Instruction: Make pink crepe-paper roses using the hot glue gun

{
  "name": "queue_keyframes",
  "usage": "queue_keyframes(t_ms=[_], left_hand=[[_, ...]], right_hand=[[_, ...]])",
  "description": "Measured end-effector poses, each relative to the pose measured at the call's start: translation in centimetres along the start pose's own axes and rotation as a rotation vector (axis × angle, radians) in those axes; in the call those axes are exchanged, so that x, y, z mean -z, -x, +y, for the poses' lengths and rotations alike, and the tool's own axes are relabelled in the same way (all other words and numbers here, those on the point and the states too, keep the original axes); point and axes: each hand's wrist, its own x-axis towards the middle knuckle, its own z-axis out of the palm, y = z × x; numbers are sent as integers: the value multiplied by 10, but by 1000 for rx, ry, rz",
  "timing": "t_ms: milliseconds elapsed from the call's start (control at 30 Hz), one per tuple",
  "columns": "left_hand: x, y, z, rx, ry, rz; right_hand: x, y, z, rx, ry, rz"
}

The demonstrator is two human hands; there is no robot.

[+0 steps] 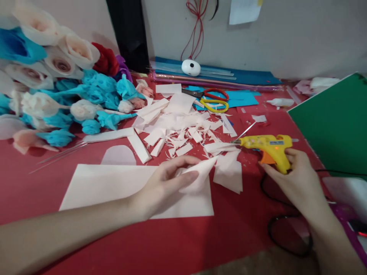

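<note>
My left hand [164, 182] pinches a pale pink crepe paper piece [202, 172] between thumb and fingers, low over a large pale paper sheet [106, 185] on the red table. My right hand [295, 179] is wrapped round the handle of a yellow glue gun [268, 144] with an orange trigger. The gun's nozzle points left toward a pile of pale paper scraps [183, 130]. Another cut paper piece [229, 173] lies between the two hands.
Blue, white, pink and red paper flowers [57, 88] are heaped at the left. Red and yellow scissors [213, 99] lie at the back, beside blue sheets [243, 97]. A green board [332, 122] stands at the right. A black cord [283, 229] loops near the front edge.
</note>
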Motion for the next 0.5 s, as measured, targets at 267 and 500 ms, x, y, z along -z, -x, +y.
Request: queue_keyframes(t_ms=[267,500], left_hand=[[-17,-10,22,-134,-243,203],[-31,-42,31,-67,-522,116]], right_hand=[[2,2,-2,-27,-65,2],[1,2,2,8,-121,-7]])
